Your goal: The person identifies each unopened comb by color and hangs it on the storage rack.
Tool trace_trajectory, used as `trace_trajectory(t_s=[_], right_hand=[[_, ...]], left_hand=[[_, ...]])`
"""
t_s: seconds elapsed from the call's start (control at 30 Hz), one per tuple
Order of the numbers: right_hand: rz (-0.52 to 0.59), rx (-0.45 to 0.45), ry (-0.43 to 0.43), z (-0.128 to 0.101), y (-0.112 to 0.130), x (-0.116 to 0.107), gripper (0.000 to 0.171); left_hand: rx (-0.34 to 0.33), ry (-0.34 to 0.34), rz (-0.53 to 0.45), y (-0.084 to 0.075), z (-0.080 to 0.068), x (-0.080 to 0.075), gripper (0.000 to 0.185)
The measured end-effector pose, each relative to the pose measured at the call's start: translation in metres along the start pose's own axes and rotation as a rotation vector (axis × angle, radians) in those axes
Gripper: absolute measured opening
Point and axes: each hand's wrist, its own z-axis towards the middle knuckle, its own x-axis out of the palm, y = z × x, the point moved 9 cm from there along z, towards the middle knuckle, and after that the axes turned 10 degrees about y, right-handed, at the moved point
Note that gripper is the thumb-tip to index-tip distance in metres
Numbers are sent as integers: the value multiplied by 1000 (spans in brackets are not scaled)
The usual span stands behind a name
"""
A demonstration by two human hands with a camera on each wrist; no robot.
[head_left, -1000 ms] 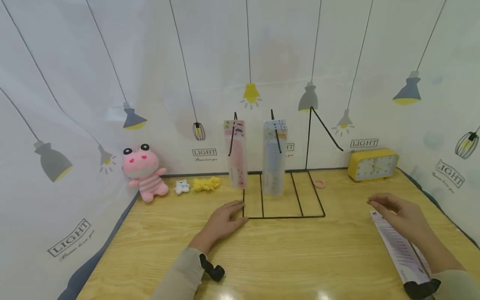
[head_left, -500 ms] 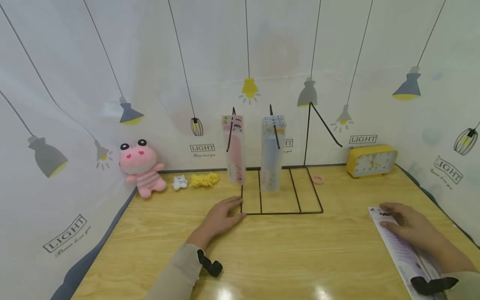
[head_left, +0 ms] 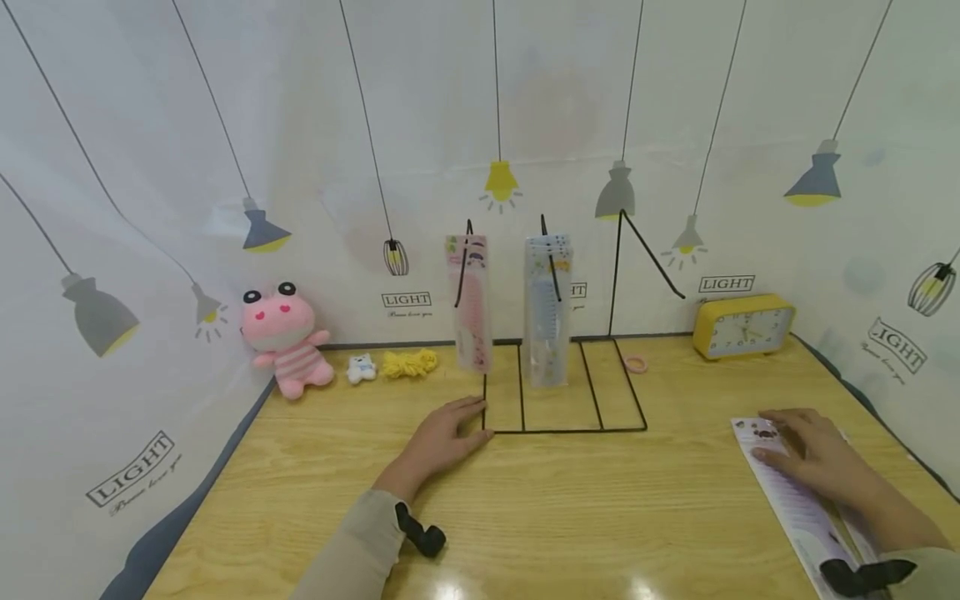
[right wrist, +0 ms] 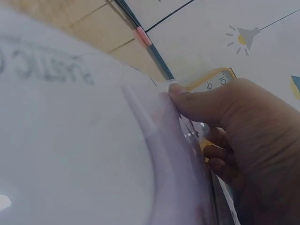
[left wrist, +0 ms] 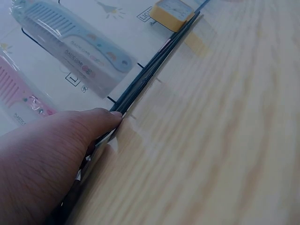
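Observation:
My left hand (head_left: 450,432) lies flat on the wooden table, its straight fingers touching the front left corner of a black wire rack (head_left: 570,431). A pink comb pack (head_left: 471,304) and a blue comb pack (head_left: 549,312) hang from the rack's hooks. In the left wrist view the fingertips (left wrist: 105,119) press against the rack's base wire (left wrist: 154,65). At the right, my right hand (head_left: 802,450) covers the top end of a purple comb pack (head_left: 798,504) lying on the table. The right wrist view shows the thumb (right wrist: 197,101) and curled fingers pinching the pack's clear edge (right wrist: 140,108).
A yellow alarm clock (head_left: 744,327) stands at the back right, with a pink hair tie (head_left: 636,364) near the rack. A pink plush toy (head_left: 285,337), a small white bear (head_left: 362,368) and yellow string (head_left: 408,364) sit at the back left. Curtain walls enclose the table.
My right hand came down from above the purple comb pack onto its top end and now pinches it. The left hand has stayed at the rack's corner.

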Motion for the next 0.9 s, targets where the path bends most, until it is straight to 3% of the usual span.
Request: trace_trajectory(t_s=[0.17,0.33,0.7,0.8,0.9], right_hand=[[0,104,-69,-2,-5,-5,40],[43,221,-61,-4,-14,-7,38],[402,442,17,-12,-42,-3,72],[507,478,31,-13,-45,-1,68],[601,486,20,-13,-45,0,51]], left_hand=[[2,-1,6,0,0,-1,63],[1,-1,7,1,1,0,63],[1,-4,11,1,1,1,63],[2,-5,10,1,1,0,63],[4,-8,6,1,1,-1,63]])
